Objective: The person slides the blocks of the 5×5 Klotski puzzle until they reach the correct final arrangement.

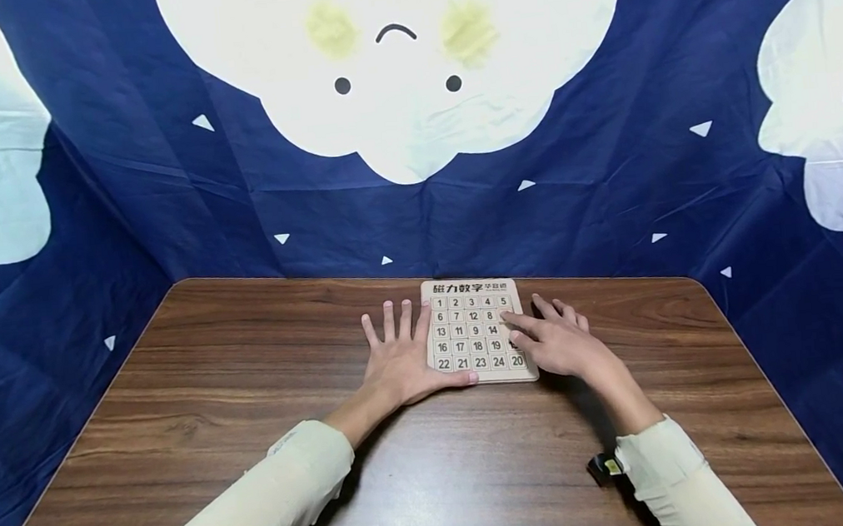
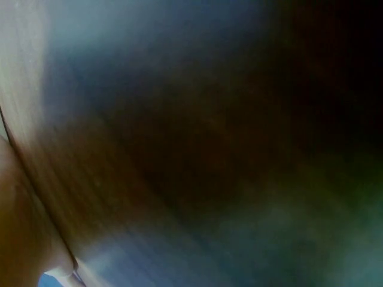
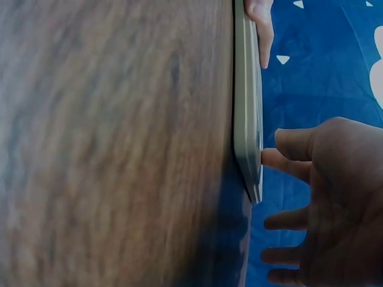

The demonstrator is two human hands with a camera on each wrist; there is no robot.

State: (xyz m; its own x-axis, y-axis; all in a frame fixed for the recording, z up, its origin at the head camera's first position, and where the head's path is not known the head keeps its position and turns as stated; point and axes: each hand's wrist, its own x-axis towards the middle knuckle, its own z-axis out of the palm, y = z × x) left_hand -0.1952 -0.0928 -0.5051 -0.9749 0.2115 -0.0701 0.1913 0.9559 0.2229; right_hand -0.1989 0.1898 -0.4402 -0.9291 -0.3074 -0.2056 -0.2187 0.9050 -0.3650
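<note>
A pale sliding number puzzle (image 1: 502,376) lies flat on the table, rows of numbered square tiles under a printed title. Spread wide, my left hand (image 1: 399,365) rests along its left side, with the index fingertip at the left edge and the thumb along the bottom border. My right hand (image 1: 566,344) reaches in from the right. Its index finger touches the rightmost column beside tile 8, and the fingers cover part of that column. The right wrist view shows the board's edge side-on, the right hand (image 3: 341,191) with fingers extended toward it. The left wrist view is mostly blurred.
The brown wood-grain table (image 1: 203,432) extends around the board. Blue fabric (image 1: 236,204) with white clouds and small triangles hangs behind and at both sides. A small black device (image 1: 603,469) sits by the right sleeve cuff.
</note>
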